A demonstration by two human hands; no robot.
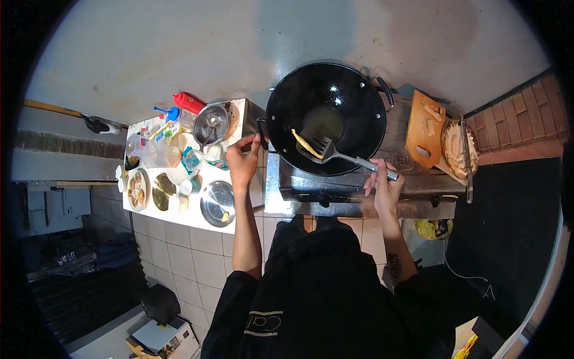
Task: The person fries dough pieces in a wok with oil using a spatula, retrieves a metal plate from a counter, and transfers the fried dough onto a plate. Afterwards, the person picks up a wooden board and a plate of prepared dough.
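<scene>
A black two-handled wok (287, 90) sits on the stove, with a shallow pool of oil-like liquid at its bottom. My left hand (244, 160) is closed at the wok's left loop handle, fingertips pinched against it. In my right hand (385, 184) is the grey handle of a slotted spatula (350, 158), its dark blade inside the wok. A long, thin yellow piece of food (306, 144) lies on or against the blade; its exact contact is hard to make out.
Left, a white table (203, 179) carries a metal plate (218, 200) with a small yellow piece, a metal bowl (211, 124), a red bottle (188, 102) and several containers. Right of the stove (371, 203) are a wooden board (425, 128) and a round basket (459, 149).
</scene>
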